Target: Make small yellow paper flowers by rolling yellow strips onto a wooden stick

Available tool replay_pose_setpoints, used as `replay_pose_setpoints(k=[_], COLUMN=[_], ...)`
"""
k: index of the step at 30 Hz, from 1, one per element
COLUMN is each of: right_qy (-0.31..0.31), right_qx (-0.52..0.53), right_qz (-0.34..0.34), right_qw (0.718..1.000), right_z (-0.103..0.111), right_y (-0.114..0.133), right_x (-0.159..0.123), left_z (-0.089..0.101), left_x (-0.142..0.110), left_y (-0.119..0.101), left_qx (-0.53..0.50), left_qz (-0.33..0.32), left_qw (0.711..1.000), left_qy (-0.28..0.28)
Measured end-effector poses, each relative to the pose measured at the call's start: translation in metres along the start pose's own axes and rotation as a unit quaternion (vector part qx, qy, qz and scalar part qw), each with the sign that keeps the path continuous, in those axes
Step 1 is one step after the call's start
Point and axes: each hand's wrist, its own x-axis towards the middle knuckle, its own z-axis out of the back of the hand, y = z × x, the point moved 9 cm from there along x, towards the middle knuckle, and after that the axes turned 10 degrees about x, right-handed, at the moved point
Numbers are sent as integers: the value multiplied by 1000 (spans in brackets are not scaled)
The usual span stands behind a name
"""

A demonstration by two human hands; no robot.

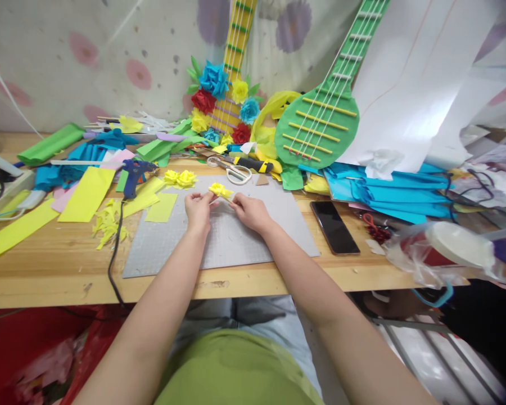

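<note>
A small yellow paper flower [220, 190] is held just above the grey cutting mat [244, 247], between my two hands. My left hand [199, 210] is closed, its fingertips pinching the flower's left edge. My right hand [251, 211] pinches what looks like a thin stick running up to the flower; its far end is hidden by the petals. Left of my hands, more yellow paper flowers [180, 179] lie at the mat's back edge. A yellow paper square [162, 208] overlaps the mat's left side. White-handled scissors [238, 174] rest behind the flower.
A blue glue gun [135, 176] stands at left, its black cord [116, 264] hanging over the table's front edge. Yellow paper scraps [110, 224] lie beside it. A phone [334, 227] and a bagged cup [442, 247] are at right. A green paper instrument [318, 126] leans at the back.
</note>
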Motion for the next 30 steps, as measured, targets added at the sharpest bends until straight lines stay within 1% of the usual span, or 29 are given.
replay_pose_setpoints(k=[5,8,12,15,19,22,30], right_qy=[15,18,11,6,8,7,15], right_qx=[8,8,7,7,9,3,-29], right_qz=[14,16,9,1,-10,-8,-14], right_qw=[1000,1000,1000,1000,1000,1000,999], right_z=[-4,-5,-2,0,0,1,1], right_y=[-2,-1,-1,-2,-4,-3,0], right_x=[-1,-1,-1,-1,-1,-2,-1], left_z=[2,2,0,-4,-5,-4,0], left_x=[2,2,0,-2,-2,-3,-1], left_y=[1,0,1,2,5,4,0], left_qx=[42,49,34,18,4,1,5], left_qz=[17,18,13,8,20,26,5], left_qw=[999,999,999,1000,999,999,1000], left_qy=[4,1,8,24,33,31,5])
